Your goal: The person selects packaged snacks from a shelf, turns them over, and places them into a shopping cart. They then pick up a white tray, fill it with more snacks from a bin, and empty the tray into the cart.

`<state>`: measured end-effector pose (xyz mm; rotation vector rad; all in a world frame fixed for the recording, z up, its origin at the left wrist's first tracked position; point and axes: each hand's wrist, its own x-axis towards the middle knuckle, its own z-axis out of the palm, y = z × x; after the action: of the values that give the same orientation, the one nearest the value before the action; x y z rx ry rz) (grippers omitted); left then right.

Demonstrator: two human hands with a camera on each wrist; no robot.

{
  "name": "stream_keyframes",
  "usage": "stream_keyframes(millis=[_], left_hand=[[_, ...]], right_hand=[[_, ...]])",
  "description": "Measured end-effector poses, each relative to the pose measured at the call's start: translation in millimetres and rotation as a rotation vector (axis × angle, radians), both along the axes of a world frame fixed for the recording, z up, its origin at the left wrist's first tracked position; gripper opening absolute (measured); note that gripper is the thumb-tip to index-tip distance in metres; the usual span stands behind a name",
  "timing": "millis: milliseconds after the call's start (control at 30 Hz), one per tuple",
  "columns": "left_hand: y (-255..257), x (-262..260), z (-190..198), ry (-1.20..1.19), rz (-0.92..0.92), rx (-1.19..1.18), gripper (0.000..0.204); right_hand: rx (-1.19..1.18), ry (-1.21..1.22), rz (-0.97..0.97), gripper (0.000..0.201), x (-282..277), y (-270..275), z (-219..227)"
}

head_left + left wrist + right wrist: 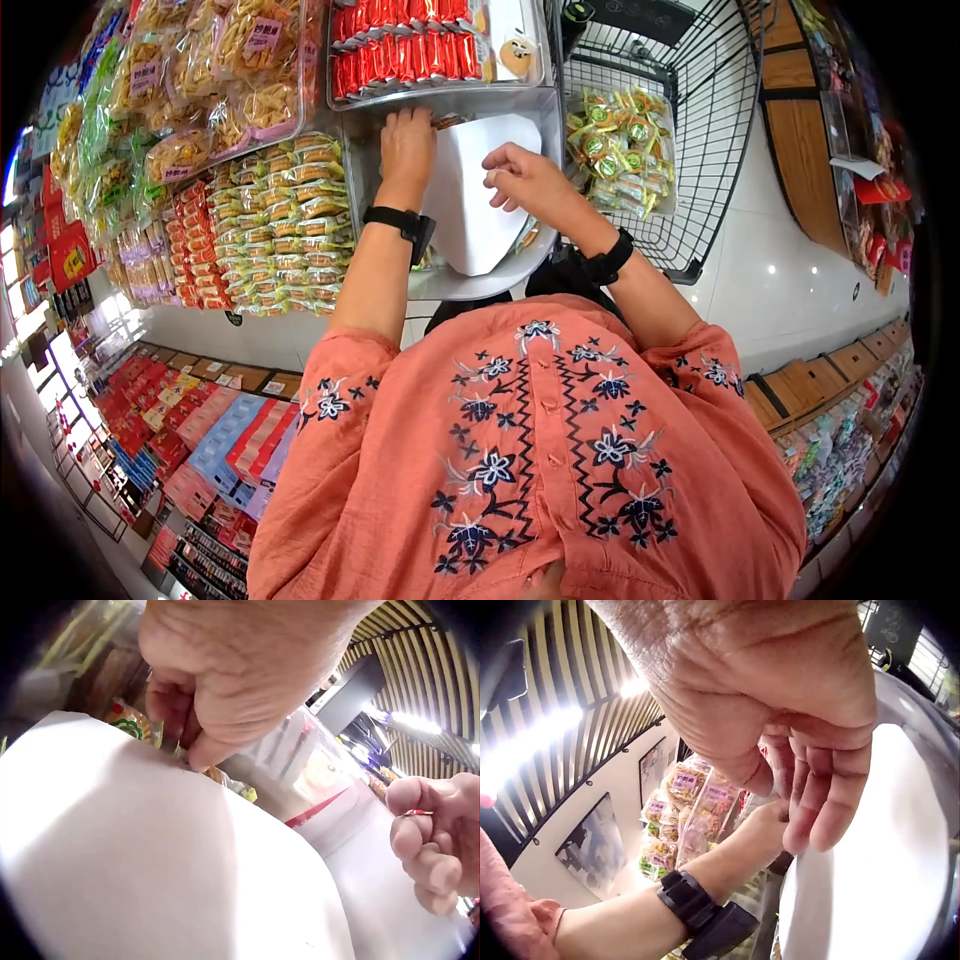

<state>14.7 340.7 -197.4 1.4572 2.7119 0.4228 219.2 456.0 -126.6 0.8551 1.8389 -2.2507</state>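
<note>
A blank white sheet covers much of a clear-walled bin in front of me. My left hand reaches down at the bin's far left, beside the sheet's edge. In the left wrist view, its thumb and curled fingers pinch at a small wrapped snack; the fingertips are partly hidden. Another wrapped snack with a green print lies by the same edge. Over the sheet's right side hovers my right hand, fingers loosely bent and holding nothing.
Red packets fill the bin beyond. To the left lie rows of wrapped snacks below bagged snacks. A black wire cart at the right holds a pack of green-and-yellow packets. Wooden shelving stands farther right.
</note>
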Motion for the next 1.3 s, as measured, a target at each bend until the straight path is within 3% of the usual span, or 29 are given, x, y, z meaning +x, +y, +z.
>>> stream_keyframes(millis=[300, 467, 767, 1300], left_hand=[[-10, 16, 26, -0.091, 0.034, 0.045, 0.025], [-8, 22, 22, -0.025, -0.033, -0.026, 0.026], [-3, 24, 18, 0.068, 0.004, -0.095, 0.034], [3, 25, 20, 0.08, -0.011, -0.195, 0.041]], right_hand=[[-0.015, 0.003, 0.021, 0.032, 10, 3, 14], [-0.023, 0.011, 0.042, 0.032, 21, 6, 17], [-0.048, -0.025, 0.029, 0.03, 36, 10, 28], [-0.04, 0.003, 0.038, 0.029, 45, 13, 32]])
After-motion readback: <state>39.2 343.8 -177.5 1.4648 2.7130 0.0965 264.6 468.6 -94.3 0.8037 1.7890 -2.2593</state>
